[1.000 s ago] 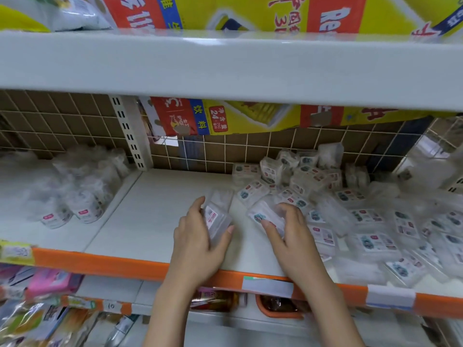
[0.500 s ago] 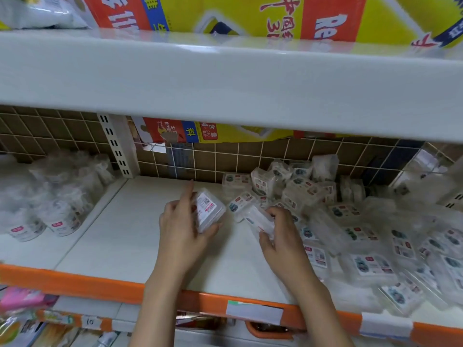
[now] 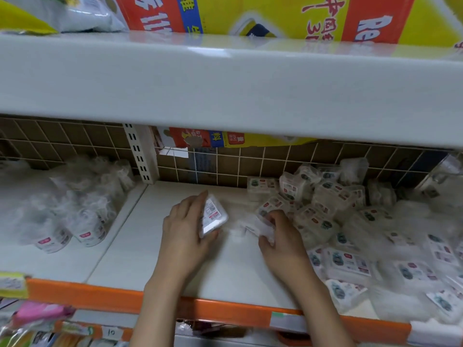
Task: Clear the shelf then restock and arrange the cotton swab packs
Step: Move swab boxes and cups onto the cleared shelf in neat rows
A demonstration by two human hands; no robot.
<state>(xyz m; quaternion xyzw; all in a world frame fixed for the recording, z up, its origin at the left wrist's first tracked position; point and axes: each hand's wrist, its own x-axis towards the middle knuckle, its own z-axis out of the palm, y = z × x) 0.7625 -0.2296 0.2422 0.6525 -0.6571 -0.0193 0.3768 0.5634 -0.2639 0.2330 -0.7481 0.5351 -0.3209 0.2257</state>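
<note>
My left hand (image 3: 184, 229) grips a clear cotton swab pack (image 3: 213, 216) with a red-and-white label, held tilted just above the white shelf (image 3: 160, 251). Just to its right, my right hand (image 3: 283, 242) pinches a second, blurred clear pack (image 3: 253, 225) at the left edge of the pile. A loose heap of several swab packs (image 3: 325, 211) fills the shelf's right half, reaching the back grid and the front lip.
Round clear tubs of swabs (image 3: 87, 221) crowd the neighbouring shelf section at left. A white upright post (image 3: 140, 156) divides the sections. An orange price rail (image 3: 225, 311) edges the shelf front. The upper shelf (image 3: 225, 83) overhangs closely above.
Both hands have moved deeper into the shelf, away from the front rail. The left hand's pack has turned label-up; the right hand lifted its pack off the pile's edge.
</note>
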